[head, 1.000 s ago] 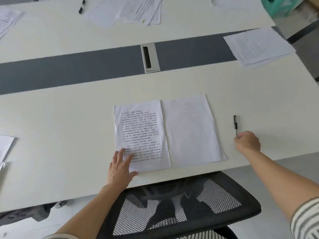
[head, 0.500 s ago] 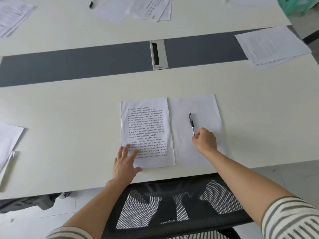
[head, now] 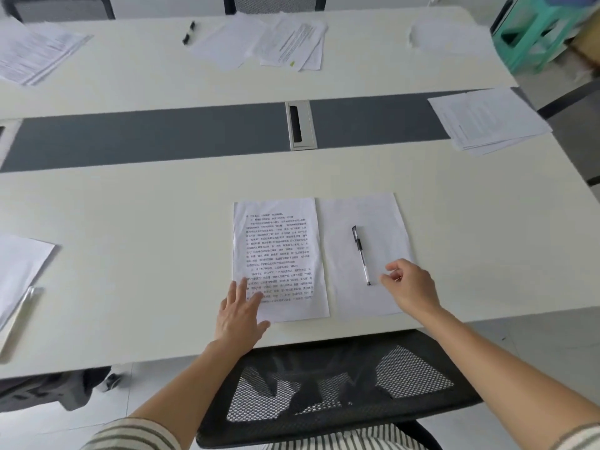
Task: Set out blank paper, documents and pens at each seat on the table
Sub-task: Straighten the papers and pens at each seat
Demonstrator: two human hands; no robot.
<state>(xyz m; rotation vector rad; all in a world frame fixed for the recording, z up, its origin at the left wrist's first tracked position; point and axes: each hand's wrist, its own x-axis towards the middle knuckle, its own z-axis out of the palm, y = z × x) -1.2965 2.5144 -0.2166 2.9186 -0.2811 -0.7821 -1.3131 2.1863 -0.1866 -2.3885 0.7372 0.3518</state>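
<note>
Your pen [head: 361,254] has moved: a sec ago it lay on the bare table [head: 130,241] to the right of the sheets w/ your right hand [head: 409,285] at its near end, half a sec ago you had it over the blank sheet [head: 367,254], and now it lies flat on that sheet, cap end pointing away from you, tip toward the near edge. Your right hand has let go – fingers loosely curled, nothing in them, just beside the pen's tip and clear of it. Your left hand [head: 239,315] hasn't shifted: it's spread flat, palm down, pressing the near left corner of the printed doc [head: 279,254], gripping nothing.

The doc and blank sheet lie side by side, edges almost touching, squared to the table edge in front of the mesh chair [head: 341,384].

What that means: this seat looks done – doc, blank paper, pen all there. Other spots don't. The far side has a loose pile of papers [head: 285,40] w/ a pen [head: 188,32] apart from it, more stacks sit at far left [head: 35,50] and at right [head: 487,120], and a sheet at your left [head: 19,271]. Prob next: lift both hands and move to another seat
</note>
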